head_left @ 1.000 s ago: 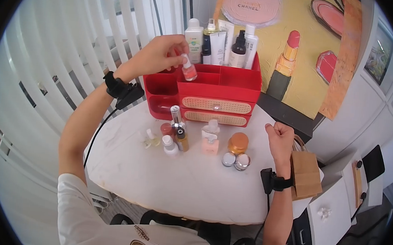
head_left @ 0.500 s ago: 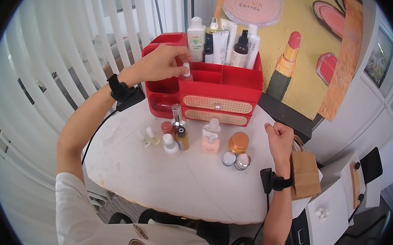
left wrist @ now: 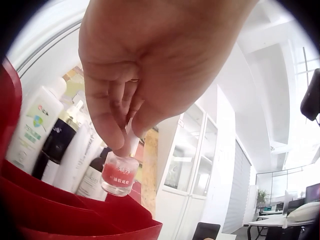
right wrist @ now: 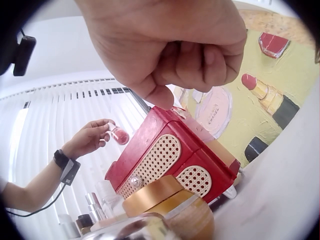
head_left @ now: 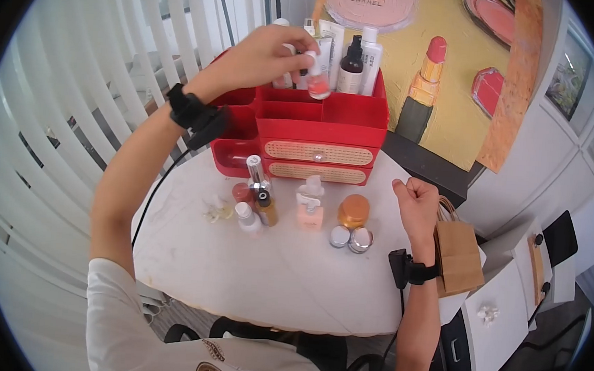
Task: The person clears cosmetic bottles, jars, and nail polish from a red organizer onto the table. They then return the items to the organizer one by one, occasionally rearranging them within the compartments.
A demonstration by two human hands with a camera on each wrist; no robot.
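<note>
My left hand point(head_left: 271, 58) pinches a small nail polish bottle point(left wrist: 120, 175) by its white cap, between thumb and fingertips. Clear glass with a coral-pink front, the bottle hangs over the red makeup organizer point(head_left: 321, 132), above its divided top compartments. Behind it, in the organizer's back row, stand a white bottle point(left wrist: 37, 125), a white tube point(head_left: 331, 40) and a dark spray bottle point(head_left: 351, 69), partly covered by the hand. At the table's right side my right hand point(head_left: 417, 208) is curled into a fist with nothing in it.
On the white table point(head_left: 270, 280) stand a pink bottle point(head_left: 310, 216), an orange-gold jar point(head_left: 354, 210), two silver-lidded jars and a cluster of small bottles point(head_left: 257, 207). A paper bag point(head_left: 459, 255) is beside my right wrist. A painted panel point(head_left: 453, 120) leans behind.
My left hand first lowered the nail polish bottle to the organizer's front left compartment, then lifted it and carried it rightward. The right hand keeps its fist; the head view has shifted slightly.
</note>
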